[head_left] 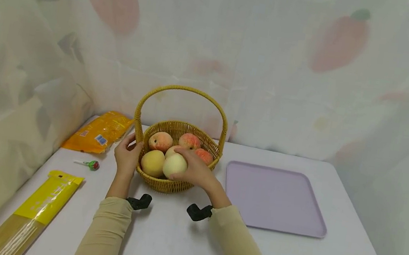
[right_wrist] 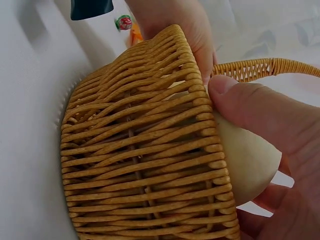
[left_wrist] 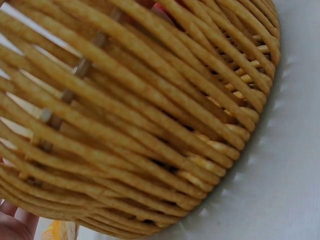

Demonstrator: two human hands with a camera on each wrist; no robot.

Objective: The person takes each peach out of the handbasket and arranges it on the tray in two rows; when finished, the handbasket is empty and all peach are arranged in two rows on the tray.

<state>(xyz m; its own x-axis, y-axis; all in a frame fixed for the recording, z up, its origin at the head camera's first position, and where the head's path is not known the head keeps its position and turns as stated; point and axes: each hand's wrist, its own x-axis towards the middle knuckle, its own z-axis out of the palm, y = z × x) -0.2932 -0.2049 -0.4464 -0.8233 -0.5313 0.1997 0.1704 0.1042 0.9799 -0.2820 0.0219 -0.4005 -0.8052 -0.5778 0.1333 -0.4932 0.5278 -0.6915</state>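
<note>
A wicker basket (head_left: 164, 186) with a tall arched handle stands on the white table, holding several peaches. My left hand (head_left: 127, 156) grips its left side where the handle meets the rim. In the left wrist view the woven wall fills most of the picture, with only part of that hand at the lower left corner. My right hand (head_left: 195, 170) holds a pale peach (head_left: 174, 167) at the basket's front rim, thumb and fingers around it. Beside it sits a yellow peach (head_left: 152, 163); an orange-pink peach (head_left: 160, 141) and a red peach (head_left: 189, 141) lie behind.
Right of the basket lies a flat lilac tray (head_left: 274, 198). On the left are an orange packet (head_left: 99, 132), a lollipop (head_left: 93, 165) and a yellow-topped bag of noodles (head_left: 35, 210). A patterned curtain (head_left: 275, 68) hangs along the back edge of the table.
</note>
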